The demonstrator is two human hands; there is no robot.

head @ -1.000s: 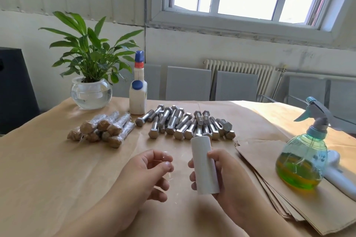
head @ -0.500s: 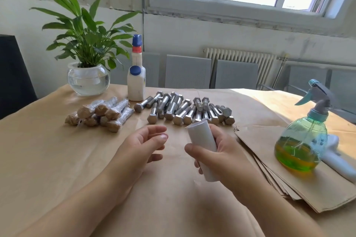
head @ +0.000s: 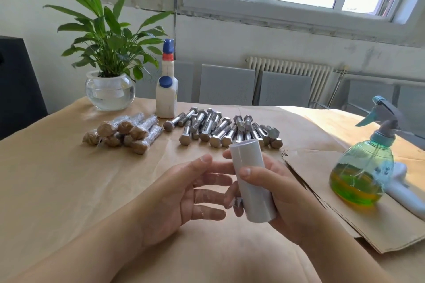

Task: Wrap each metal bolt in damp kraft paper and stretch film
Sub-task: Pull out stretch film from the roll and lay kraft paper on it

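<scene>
My right hand (head: 279, 193) grips a small white roll of stretch film (head: 251, 181), held nearly upright over the table. My left hand (head: 190, 188) hovers just left of the roll with its fingers spread and straight, the fingertips close to the roll's side; clear film seems to lie across them. Several bare metal bolts (head: 220, 128) lie in a row behind the hands. Further left sits a pile of wrapped bolts (head: 125, 132) in kraft paper and film. A stack of kraft paper sheets (head: 322, 181) lies to the right.
A green spray bottle (head: 364, 167) stands on the paper stack, a white object beside it. A white bottle with a blue cap (head: 166, 92) and a potted plant in a glass bowl (head: 110, 89) stand at the table's back. Kraft paper covers the table (head: 57, 179).
My left hand has opened out and moved up to the roll, its fingers now spread beside it. My right hand has kept its grip, the roll standing more upright.
</scene>
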